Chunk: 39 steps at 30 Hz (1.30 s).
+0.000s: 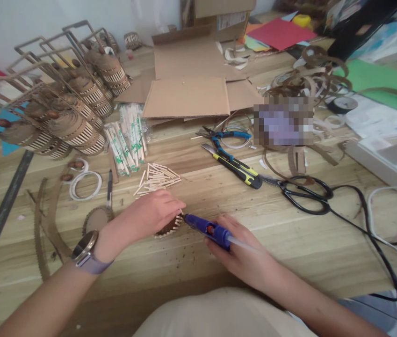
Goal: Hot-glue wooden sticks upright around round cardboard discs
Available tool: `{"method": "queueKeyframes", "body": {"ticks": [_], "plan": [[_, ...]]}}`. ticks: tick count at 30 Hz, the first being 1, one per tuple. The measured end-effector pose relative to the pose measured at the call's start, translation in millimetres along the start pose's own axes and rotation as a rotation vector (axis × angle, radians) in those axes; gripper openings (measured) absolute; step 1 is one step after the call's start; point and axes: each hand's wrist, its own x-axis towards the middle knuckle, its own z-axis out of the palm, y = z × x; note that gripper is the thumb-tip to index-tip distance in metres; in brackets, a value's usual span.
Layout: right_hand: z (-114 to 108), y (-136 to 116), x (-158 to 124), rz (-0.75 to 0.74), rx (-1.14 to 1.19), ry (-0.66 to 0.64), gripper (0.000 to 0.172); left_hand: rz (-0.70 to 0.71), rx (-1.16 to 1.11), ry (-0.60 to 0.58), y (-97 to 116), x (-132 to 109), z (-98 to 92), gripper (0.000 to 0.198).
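Note:
My left hand (154, 213) is closed over a small round cardboard piece ringed with short sticks (170, 228), pressing it on the wooden table (219, 196). My right hand (242, 252) grips a blue glue gun (208, 229) with a white glue stick out its back. The gun's nozzle points left and touches the piece's rim. Just beyond my left hand lies a pile of short cut sticks (158, 178). A watch (86, 250) is on my left wrist.
Finished cardboard-and-stick lantern shapes (75, 107) stand at the back left beside packs of chopsticks (126, 138). A utility knife (235, 166), pliers (224, 138) and black scissors (303, 192) lie to the right. Black cable (377, 229) trails right. Flattened cardboard box (187, 79) behind.

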Motion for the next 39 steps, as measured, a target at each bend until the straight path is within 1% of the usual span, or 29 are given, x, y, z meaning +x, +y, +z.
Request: {"method": "queueKeyframes", "body": {"ticks": [4,12,18,24,30,39], "plan": [[-0.2,-0.7,-1.3,-0.067,-0.045,-0.013,0.010,-0.003,0.006,0.007,0.3,0.1,0.2,0.024],[7.8,2.5,-4.5,-0.199,-0.164,0.018,0.011,-0.020,0.016,0.007,0.2,-1.1,1.2,0.024],[10.1,4.8,-5.4,-0.217,-0.206,0.020,0.013,-0.019,0.012,0.006,1.7,0.1,-0.8,0.025],[11.8,6.0,-6.3,-0.230,-0.251,0.017,0.013,-0.015,0.008,-0.023,1.8,0.6,-1.8,0.024],[13.4,7.8,-6.7,-0.229,-0.254,0.021,0.012,-0.015,-0.002,-0.005,1.4,0.0,-0.1,0.024],[13.2,7.7,-6.8,-0.216,-0.269,0.014,0.016,0.013,0.025,-0.013,1.2,1.5,-1.4,0.025]]}}
